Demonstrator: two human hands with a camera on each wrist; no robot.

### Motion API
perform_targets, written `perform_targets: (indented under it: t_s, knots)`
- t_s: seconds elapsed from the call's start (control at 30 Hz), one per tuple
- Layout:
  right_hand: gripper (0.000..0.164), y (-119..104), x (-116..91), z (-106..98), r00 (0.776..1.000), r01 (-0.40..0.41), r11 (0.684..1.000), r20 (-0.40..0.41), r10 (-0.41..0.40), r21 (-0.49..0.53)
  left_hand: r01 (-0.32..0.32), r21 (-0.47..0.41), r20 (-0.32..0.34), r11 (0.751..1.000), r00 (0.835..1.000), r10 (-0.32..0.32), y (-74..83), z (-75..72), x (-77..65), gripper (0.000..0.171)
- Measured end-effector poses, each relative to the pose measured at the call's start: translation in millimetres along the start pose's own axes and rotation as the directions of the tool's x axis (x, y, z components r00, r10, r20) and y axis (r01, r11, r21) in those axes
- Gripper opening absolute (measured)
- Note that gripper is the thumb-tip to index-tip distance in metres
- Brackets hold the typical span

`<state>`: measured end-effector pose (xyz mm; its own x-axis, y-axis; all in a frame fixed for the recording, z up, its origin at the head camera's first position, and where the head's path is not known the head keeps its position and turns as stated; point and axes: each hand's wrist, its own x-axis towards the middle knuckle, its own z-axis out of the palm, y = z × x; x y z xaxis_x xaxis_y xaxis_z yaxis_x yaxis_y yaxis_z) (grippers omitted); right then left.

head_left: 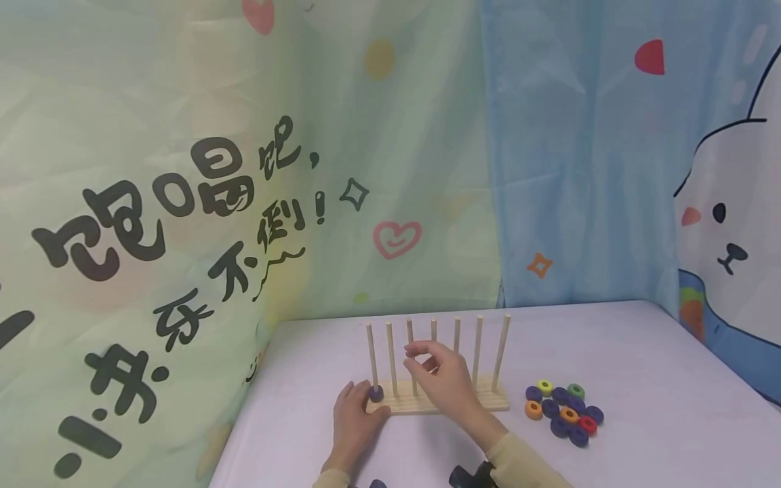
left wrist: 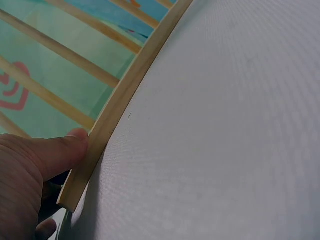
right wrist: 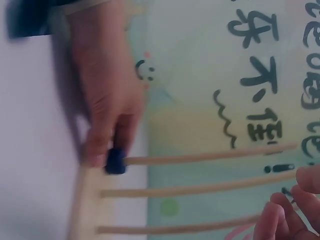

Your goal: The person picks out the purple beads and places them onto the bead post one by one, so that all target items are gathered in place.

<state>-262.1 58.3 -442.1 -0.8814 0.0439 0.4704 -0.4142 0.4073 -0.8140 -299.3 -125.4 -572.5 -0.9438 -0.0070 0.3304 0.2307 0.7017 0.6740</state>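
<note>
A wooden peg stand (head_left: 409, 405), with several upright pegs in a row, stands on the table. My left hand (head_left: 354, 421) grips its left end; in the left wrist view the thumb (left wrist: 67, 152) lies against the front of the base. A dark blue ring (head_left: 376, 394) sits at the bottom of the leftmost peg, beside the left fingers; the right wrist view shows this blue ring (right wrist: 115, 161) too. My right hand (head_left: 450, 383) is raised in front of the middle pegs, its fingers loosely bent, with nothing visible between them.
Right of the stand lies a cluster of loose rings, among them a yellow ring (head_left: 545, 388), a green ring (head_left: 576, 391) and a red ring (head_left: 588, 425), with several dark blue ones. A black object (head_left: 472, 476) shows at the bottom edge. A printed curtain (head_left: 390, 169) hangs behind the table.
</note>
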Motion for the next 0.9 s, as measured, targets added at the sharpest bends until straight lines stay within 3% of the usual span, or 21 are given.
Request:
perform_targets:
  t_s: [0.17,0.47,0.9]
  knots:
    - [0.017,20.8,-13.9,-2.2,0.998,-0.061,0.998,0.009,0.061,0.003,0.007,-0.005,0.004,1.0,1.0,-0.007,0.8,-1.7,-0.7,0.064]
    - [0.015,50.9,-36.1,-7.4,0.996,-0.089,0.994,-0.019,0.088,-0.061,0.019,-0.004,0.006,1.0,1.0,-0.019,0.9,-0.6,-0.3,0.061]
    - [0.016,80.8,-71.2,-25.6,0.966,-0.259,0.957,-0.034,0.257,-0.128,0.016,0.001,0.008,1.0,1.0,-0.016,-1.7,1.7,0.8,0.058]
